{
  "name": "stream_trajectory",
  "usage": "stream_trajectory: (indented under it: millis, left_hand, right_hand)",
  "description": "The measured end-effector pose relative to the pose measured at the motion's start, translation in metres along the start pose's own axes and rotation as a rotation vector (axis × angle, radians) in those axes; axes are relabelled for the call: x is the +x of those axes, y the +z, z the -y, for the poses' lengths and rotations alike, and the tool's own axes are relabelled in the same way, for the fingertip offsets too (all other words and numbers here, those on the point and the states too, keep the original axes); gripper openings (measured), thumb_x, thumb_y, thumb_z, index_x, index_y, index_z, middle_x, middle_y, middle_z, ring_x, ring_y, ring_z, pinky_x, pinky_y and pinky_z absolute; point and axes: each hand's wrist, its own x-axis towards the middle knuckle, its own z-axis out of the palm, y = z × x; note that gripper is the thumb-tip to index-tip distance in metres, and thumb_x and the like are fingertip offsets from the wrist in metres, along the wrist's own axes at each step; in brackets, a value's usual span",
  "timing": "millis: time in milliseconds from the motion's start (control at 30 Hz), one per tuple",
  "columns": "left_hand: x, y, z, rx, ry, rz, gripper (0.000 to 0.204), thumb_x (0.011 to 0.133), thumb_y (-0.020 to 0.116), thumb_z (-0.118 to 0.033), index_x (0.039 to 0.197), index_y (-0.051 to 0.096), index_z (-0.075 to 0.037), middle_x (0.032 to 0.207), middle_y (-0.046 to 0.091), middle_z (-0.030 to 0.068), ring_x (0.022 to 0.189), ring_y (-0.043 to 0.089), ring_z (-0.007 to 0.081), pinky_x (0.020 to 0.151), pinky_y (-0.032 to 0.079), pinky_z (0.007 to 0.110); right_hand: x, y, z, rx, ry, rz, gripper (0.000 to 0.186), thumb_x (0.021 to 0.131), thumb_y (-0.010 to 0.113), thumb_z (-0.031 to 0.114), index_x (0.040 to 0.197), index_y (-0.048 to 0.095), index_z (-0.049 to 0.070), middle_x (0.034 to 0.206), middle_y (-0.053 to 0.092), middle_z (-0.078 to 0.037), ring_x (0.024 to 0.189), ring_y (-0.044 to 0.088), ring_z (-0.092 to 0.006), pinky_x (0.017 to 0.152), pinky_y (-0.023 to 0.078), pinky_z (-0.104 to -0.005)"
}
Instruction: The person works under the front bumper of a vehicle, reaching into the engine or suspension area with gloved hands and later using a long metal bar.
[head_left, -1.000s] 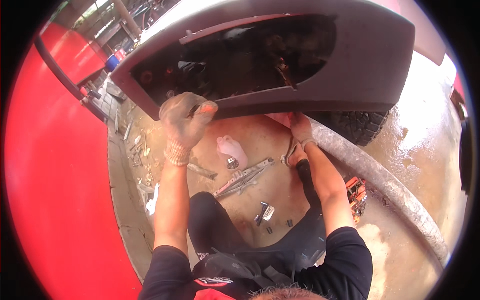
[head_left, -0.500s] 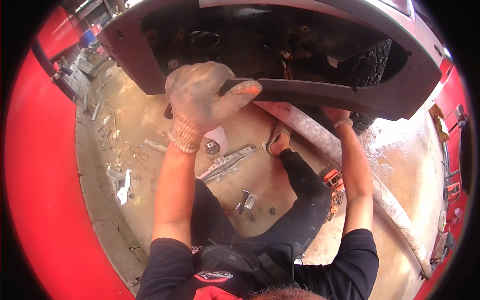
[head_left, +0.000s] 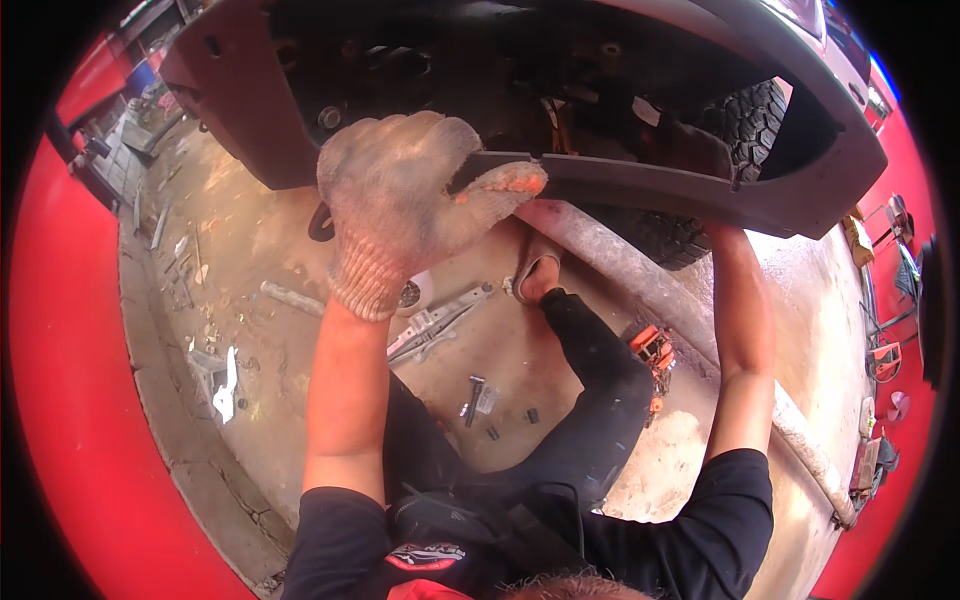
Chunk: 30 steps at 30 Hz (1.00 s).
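A dark grey vehicle bumper (head_left: 640, 180) with a wide opening spans the top of the view. My left hand (head_left: 400, 190), in a dirty cotton glove with an orange-stained thumb, is closed around its lower bar left of the middle. The thumb lies along the near side, and the fingertips are hidden beyond. My right forearm (head_left: 742, 310) reaches up to the bumper's underside on the right. The hand there is hidden behind the lower edge, so what its fingers do does not show. Through the opening I see dark underbody parts and a knobbly tyre (head_left: 752, 125).
A long, worn pole (head_left: 640, 265) slants across the floor below the bumper. Between and around my legs lie a metal scissor jack (head_left: 435, 325), a dark bolt-like tool (head_left: 473, 400) and small dark pieces. An orange chained tool (head_left: 652, 355) sits by my right knee. Red panels flank both sides.
The bumper and floor items sit further left in view. My right hand has shifted right along the bumper and slipped out of sight behind its edge. My left hand keeps its grip.
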Motion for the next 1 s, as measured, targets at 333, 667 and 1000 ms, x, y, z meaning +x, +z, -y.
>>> stream_trajectory:
  millis: [333, 667, 1000]
  left_hand:
    - [0.002, -0.005, -0.003, 0.003, -0.021, 0.028, 0.046, 0.064, 0.088, -0.055, 0.066, 0.068, -0.014, 0.063, 0.061, 0.0018, 0.057, 0.061, 0.0232, 0.054, 0.044, 0.037]
    - [0.003, -0.008, -0.005, -0.038, -0.026, 0.081, 0.037, 0.066, 0.09, -0.042, 0.078, 0.072, -0.012, 0.068, 0.064, 0.0029, 0.058, 0.061, 0.0235, 0.057, 0.045, 0.035]
    - [0.002, -0.008, -0.005, -0.085, -0.049, 0.121, 0.034, 0.073, 0.088, -0.037, 0.081, 0.073, -0.007, 0.073, 0.068, 0.0058, 0.062, 0.063, 0.0244, 0.061, 0.047, 0.036]
  right_hand:
    - [-0.007, -0.03, 0.016, 0.049, -0.125, -0.139, 0.022, 0.101, 0.063, 0.036, 0.103, 0.069, 0.015, 0.078, 0.07, -0.017, 0.078, 0.073, -0.0385, 0.068, 0.057, -0.0488]
    - [-0.015, -0.013, -0.003, 0.344, -0.077, 0.057, 0.029, 0.104, 0.058, 0.037, 0.119, 0.069, 0.015, 0.107, 0.074, -0.021, 0.105, 0.071, -0.0401, 0.091, 0.054, -0.0503]
    - [-0.007, 0.003, -0.007, 0.237, -0.111, -0.033, 0.033, 0.103, 0.058, 0.037, 0.122, 0.069, 0.013, 0.11, 0.073, -0.02, 0.107, 0.07, -0.0389, 0.093, 0.054, -0.0496]
